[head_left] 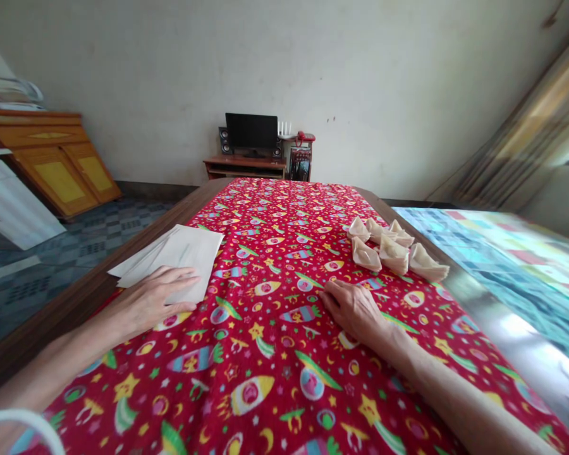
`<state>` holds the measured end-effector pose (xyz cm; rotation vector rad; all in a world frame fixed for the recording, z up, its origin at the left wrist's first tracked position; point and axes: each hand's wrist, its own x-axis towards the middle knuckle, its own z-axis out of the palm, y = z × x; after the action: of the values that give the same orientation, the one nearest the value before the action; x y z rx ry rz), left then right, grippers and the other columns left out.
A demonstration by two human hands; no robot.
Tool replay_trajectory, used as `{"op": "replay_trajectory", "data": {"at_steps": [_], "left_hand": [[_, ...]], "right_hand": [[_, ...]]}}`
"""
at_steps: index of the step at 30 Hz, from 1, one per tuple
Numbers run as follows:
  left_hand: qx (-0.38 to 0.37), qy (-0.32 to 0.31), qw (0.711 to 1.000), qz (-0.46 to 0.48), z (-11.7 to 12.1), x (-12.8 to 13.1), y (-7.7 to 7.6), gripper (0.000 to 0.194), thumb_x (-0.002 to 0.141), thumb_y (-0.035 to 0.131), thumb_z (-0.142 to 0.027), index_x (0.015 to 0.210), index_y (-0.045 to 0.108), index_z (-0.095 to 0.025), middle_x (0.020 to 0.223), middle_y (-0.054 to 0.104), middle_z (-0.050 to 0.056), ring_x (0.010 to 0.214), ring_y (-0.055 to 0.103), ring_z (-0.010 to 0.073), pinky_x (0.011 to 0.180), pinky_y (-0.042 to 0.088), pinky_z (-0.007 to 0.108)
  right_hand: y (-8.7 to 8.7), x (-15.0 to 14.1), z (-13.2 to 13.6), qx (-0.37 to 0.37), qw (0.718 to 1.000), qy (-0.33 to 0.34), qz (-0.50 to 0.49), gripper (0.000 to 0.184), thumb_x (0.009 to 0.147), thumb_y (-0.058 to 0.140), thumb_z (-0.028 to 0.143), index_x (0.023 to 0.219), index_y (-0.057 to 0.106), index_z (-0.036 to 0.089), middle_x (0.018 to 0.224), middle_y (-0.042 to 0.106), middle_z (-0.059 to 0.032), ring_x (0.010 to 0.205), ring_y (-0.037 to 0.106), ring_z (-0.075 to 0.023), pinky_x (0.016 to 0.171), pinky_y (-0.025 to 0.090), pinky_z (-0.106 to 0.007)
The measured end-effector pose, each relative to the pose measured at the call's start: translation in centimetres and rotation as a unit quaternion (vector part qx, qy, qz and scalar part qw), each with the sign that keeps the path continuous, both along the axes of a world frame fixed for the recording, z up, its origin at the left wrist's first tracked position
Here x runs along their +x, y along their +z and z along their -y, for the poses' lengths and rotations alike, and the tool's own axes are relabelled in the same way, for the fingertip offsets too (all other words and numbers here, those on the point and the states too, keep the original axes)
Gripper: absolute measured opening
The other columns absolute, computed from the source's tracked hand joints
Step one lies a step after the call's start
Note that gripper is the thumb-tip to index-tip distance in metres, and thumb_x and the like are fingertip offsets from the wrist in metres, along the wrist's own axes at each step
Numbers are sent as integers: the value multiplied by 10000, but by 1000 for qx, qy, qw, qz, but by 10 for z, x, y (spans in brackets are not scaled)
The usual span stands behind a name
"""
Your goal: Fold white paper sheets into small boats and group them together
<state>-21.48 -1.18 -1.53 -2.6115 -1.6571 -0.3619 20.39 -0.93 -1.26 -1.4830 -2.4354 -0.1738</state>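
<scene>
My left hand (pixel 164 294) lies on a stack of white paper sheets (pixel 196 243), its fingers stretched out over the near part and the thumb apart. The sheets are slightly fanned toward the left and bear a faint greenish mark. My right hand (pixel 353 306) rests on the red patterned tablecloth (pixel 260 316), with its fingers curled in and nothing seen in them. Just beyond it, to the right, stand several stacks of cream-coloured folded paper pieces (pixel 393 253), boat-like with pointed corners.
The cloth covers a brown wooden table (pixel 137 259). A bed with a blue patterned cover (pixel 516 278) adjoins on the right. At the far wall stands a desk with a black monitor (pixel 251 131) and a red telephone (pixel 306 136). A wooden cabinet (pixel 52 158) is at left.
</scene>
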Motion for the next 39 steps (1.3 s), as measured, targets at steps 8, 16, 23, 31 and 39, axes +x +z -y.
{"op": "replay_trajectory", "data": {"at_steps": [8,16,23,31,39], "left_hand": [[10,-40,997,66,-7,-5,3,481,794,555,-571,1099,660,-214,1192,634,84,1096,573,223,975,428,362],[31,-39,994,99,-11,-7,-3,462,763,569,-601,1047,688,-256,1152,658,71,1051,604,219,953,457,329],[22,-41,993,113,-13,-7,-2,501,731,563,-649,1020,695,-262,1163,653,75,1065,599,225,953,460,339],[17,0,984,175,1,9,6,437,824,487,-581,795,691,-196,1091,672,90,950,636,207,866,509,334],[98,-11,981,167,16,42,31,247,856,526,-355,670,588,-203,802,669,2,785,605,149,775,482,279]], "right_hand": [[0,1,0,2,1000,8,-9,295,941,399,319,741,563,177,689,617,-16,580,523,-114,545,237,-251],[1,0,0,5,1000,14,-25,292,934,415,313,719,557,176,664,598,-9,562,503,-108,538,236,-241],[1,1,0,4,999,18,-26,296,937,405,314,723,556,175,669,591,-7,557,494,-103,537,234,-239],[-2,2,-1,-1,1000,12,-25,299,940,397,325,728,549,179,675,598,-6,559,500,-104,537,230,-244],[-1,1,0,-1,1000,12,-23,326,945,372,336,727,555,177,664,601,-8,547,496,-100,535,226,-245]]}}
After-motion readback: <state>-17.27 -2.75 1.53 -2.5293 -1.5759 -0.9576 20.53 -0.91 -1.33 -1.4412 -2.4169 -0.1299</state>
